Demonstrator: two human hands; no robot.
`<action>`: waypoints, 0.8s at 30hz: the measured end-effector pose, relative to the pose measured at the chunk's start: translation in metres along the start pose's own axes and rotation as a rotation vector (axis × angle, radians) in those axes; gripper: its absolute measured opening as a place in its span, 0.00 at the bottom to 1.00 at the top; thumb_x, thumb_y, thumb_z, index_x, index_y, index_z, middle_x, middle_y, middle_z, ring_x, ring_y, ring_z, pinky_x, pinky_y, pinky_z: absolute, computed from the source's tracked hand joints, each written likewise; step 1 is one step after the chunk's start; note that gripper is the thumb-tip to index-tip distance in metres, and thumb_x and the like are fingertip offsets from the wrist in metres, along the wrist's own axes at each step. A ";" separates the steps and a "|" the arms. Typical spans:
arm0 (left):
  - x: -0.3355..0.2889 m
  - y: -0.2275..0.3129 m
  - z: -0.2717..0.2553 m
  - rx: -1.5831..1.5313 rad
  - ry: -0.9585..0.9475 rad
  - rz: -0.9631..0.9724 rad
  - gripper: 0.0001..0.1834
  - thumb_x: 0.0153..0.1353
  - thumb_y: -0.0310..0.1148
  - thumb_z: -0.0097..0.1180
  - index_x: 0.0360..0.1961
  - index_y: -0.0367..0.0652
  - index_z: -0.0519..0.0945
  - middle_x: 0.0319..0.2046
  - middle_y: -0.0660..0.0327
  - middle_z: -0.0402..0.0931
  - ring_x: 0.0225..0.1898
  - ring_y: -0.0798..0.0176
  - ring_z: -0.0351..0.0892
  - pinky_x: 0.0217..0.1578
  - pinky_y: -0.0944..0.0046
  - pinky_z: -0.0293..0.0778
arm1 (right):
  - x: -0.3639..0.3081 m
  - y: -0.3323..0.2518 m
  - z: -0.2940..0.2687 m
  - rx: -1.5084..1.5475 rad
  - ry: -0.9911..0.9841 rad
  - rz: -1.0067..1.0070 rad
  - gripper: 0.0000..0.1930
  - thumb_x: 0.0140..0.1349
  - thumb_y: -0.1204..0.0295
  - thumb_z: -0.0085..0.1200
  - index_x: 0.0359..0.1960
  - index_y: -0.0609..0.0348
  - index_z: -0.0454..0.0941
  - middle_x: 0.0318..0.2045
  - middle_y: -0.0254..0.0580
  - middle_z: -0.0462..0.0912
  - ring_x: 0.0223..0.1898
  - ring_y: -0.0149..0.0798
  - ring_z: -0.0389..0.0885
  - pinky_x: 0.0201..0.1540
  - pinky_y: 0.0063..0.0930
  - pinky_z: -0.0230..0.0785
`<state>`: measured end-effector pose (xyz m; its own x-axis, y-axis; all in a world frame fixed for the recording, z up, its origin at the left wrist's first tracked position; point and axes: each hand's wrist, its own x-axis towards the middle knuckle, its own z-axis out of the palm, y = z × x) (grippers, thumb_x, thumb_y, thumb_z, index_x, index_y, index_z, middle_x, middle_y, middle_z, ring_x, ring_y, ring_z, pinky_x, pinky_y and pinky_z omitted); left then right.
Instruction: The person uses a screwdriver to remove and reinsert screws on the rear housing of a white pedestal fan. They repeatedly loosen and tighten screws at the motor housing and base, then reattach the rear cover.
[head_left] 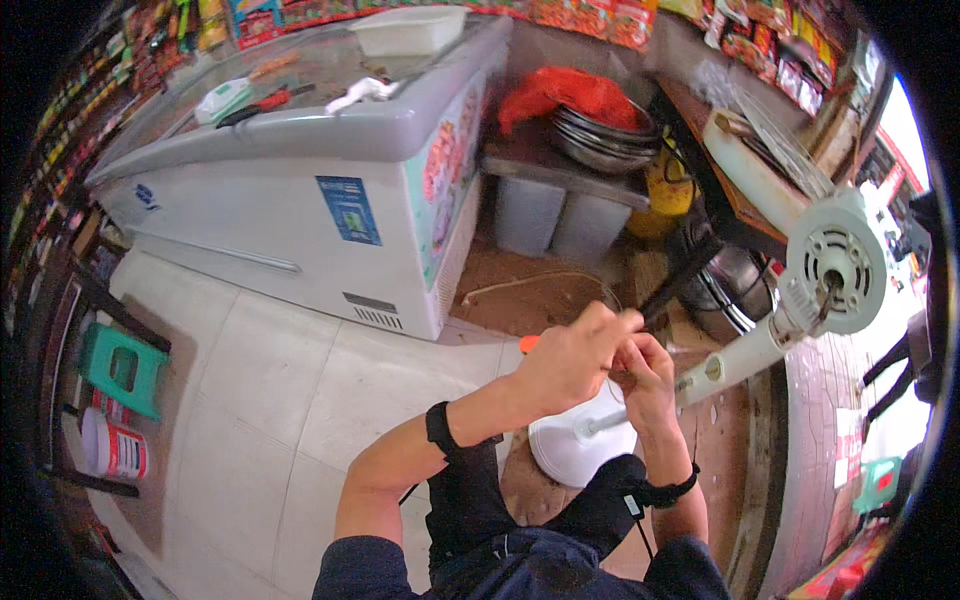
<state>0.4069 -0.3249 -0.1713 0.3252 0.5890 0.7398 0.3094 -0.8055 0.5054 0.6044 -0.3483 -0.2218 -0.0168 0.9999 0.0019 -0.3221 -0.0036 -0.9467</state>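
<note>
Both hands, left [570, 360] and right [645, 385], close together gripping a screwdriver [528, 343] above the fan's white base [575, 450].

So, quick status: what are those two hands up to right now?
Left hand gripping an orange-handled tool. Right hand closed beside it, above the white fan stand's base. Nothing blocking.

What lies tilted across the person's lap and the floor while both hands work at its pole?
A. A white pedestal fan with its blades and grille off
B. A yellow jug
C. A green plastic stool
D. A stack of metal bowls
A: the white pedestal fan slants from its round base up to a bare motor head, and the left hand and right hand meet at its pole.
</note>
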 end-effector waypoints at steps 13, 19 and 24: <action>-0.146 -0.013 0.017 -1.104 0.016 -0.916 0.36 0.73 0.30 0.57 0.76 0.47 0.53 0.38 0.59 0.74 0.24 0.66 0.77 0.20 0.66 0.74 | 0.020 -0.001 -0.028 -0.063 -0.060 -0.095 0.05 0.74 0.75 0.56 0.48 0.59 0.81 0.38 0.38 0.86 0.28 0.28 0.79 0.32 0.21 0.72; -0.124 0.018 -0.032 -0.295 -0.309 -0.668 0.30 0.72 0.27 0.52 0.72 0.34 0.61 0.46 0.50 0.74 0.36 0.56 0.80 0.39 0.63 0.77 | 0.017 0.000 -0.039 0.044 -0.101 -0.013 0.06 0.75 0.74 0.56 0.49 0.55 0.81 0.42 0.39 0.87 0.36 0.30 0.85 0.36 0.21 0.76; -0.096 0.036 -0.065 -0.066 -0.215 -0.373 0.20 0.67 0.22 0.55 0.60 0.31 0.78 0.46 0.48 0.82 0.43 0.52 0.83 0.46 0.60 0.78 | 0.008 0.002 -0.044 0.153 -0.152 0.004 0.07 0.76 0.73 0.55 0.51 0.56 0.81 0.44 0.39 0.87 0.36 0.30 0.86 0.37 0.22 0.78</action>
<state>0.3288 -0.4147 -0.1946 0.3830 0.8348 0.3955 0.3858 -0.5336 0.7526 0.6454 -0.3400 -0.2382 -0.1570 0.9859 0.0582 -0.4616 -0.0212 -0.8868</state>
